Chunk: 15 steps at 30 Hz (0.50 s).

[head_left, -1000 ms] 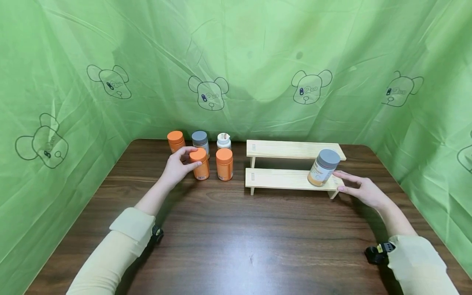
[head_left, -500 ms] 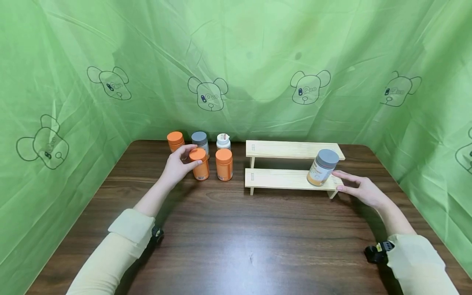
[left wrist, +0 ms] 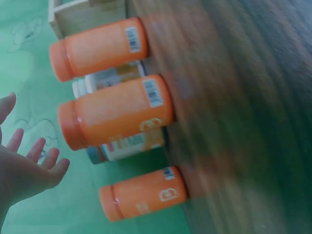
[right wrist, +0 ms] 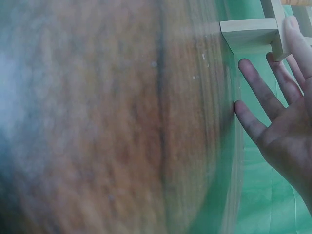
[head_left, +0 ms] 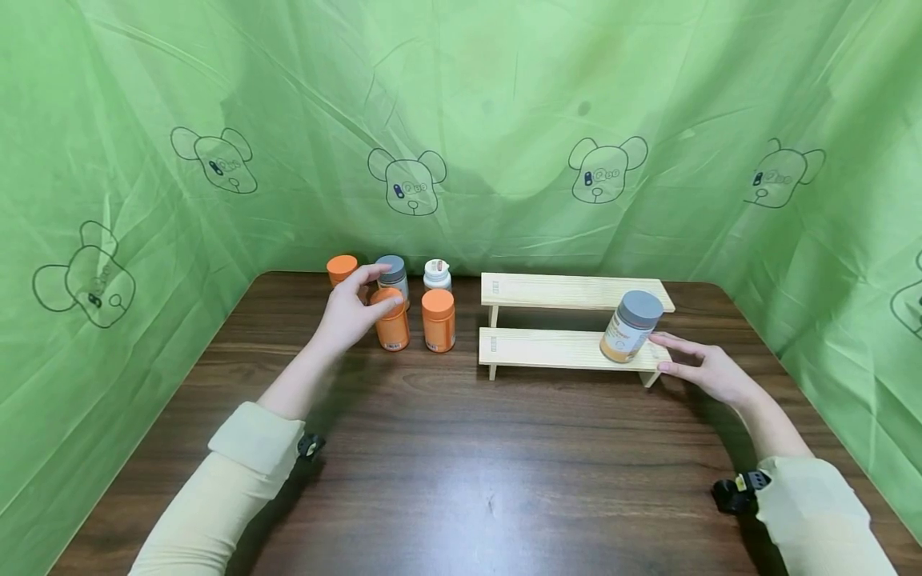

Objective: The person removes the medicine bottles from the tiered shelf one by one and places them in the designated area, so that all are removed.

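In the head view my left hand [head_left: 347, 310] hovers over the left front orange bottle [head_left: 392, 326], its thumb overlapping the orange cap. The left wrist view shows that hand's fingers [left wrist: 36, 150] spread, apart from the bottles, holding nothing. My right hand [head_left: 709, 373] is at the right end of the lower wooden shelf [head_left: 540, 350], index finger and thumb touching its edge. In the right wrist view its fingers [right wrist: 261, 90] are spread out fairly straight. A grey-capped jar [head_left: 630, 328] with a white and yellow label stands on that shelf, just beside the fingertips.
Another orange bottle [head_left: 438, 322] stands to the right of the first. Behind them are an orange-capped bottle [head_left: 342, 266], a grey-capped jar [head_left: 392, 270] and a small white bottle [head_left: 437, 274]. A higher wooden shelf [head_left: 576, 291] rises at the back, near the green curtain [head_left: 504, 216].
My left hand has let go of the left front orange bottle and risen slightly over it; the bottle stays upright in place. The right hand and the jar on the shelf have not moved.
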{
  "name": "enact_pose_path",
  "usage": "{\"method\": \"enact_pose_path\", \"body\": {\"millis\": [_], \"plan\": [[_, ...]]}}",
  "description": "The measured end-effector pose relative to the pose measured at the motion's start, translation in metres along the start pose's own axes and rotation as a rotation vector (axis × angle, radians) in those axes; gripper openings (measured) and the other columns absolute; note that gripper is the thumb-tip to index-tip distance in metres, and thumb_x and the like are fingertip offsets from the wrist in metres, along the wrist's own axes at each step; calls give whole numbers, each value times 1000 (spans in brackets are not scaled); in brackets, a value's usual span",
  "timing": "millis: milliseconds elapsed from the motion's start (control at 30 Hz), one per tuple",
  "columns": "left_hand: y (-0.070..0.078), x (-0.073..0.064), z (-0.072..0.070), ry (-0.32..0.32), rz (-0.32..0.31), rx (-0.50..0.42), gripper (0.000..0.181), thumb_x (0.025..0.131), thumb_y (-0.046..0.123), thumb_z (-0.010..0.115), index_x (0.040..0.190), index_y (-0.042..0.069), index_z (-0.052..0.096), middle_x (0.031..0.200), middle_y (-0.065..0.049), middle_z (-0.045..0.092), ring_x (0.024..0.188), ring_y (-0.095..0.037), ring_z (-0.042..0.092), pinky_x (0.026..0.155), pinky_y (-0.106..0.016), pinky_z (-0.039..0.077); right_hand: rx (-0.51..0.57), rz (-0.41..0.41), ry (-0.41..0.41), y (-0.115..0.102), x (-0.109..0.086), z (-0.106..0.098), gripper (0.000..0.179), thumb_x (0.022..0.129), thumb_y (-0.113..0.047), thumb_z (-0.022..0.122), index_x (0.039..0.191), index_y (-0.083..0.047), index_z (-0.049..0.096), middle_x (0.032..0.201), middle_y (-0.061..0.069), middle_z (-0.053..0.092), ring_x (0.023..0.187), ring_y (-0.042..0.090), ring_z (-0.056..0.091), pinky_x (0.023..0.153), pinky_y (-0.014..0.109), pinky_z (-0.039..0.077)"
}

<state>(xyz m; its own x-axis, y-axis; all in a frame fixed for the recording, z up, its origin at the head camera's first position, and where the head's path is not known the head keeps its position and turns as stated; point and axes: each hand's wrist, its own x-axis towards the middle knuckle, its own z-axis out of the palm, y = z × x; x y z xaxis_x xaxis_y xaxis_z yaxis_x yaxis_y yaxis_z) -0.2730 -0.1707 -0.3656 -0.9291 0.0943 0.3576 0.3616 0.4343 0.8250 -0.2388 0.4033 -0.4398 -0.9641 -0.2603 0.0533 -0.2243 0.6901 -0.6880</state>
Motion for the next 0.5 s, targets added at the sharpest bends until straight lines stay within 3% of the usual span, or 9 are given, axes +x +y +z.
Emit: {"method": "enact_pose_path", "body": {"millis": [233,500], "plan": [[21,1,3,-4,-19,11,56,80,23,76,131,14,54,132,-12,54,119,-31,51,97,-49,43,5,4,3,-1,-1,0,53,89,-25,66,139,-19,49,145,11,41,119,-19,30,90,-1,22],[52,-2,8,-31,-56,63,57,81,38,74,132,27,52,138,2,48,130,-19,40,103,-48,38,8,-2,4,0,0,1,53,89,-24,67,138,-18,50,145,13,42,118,-20,30,89,-2,22]]}}
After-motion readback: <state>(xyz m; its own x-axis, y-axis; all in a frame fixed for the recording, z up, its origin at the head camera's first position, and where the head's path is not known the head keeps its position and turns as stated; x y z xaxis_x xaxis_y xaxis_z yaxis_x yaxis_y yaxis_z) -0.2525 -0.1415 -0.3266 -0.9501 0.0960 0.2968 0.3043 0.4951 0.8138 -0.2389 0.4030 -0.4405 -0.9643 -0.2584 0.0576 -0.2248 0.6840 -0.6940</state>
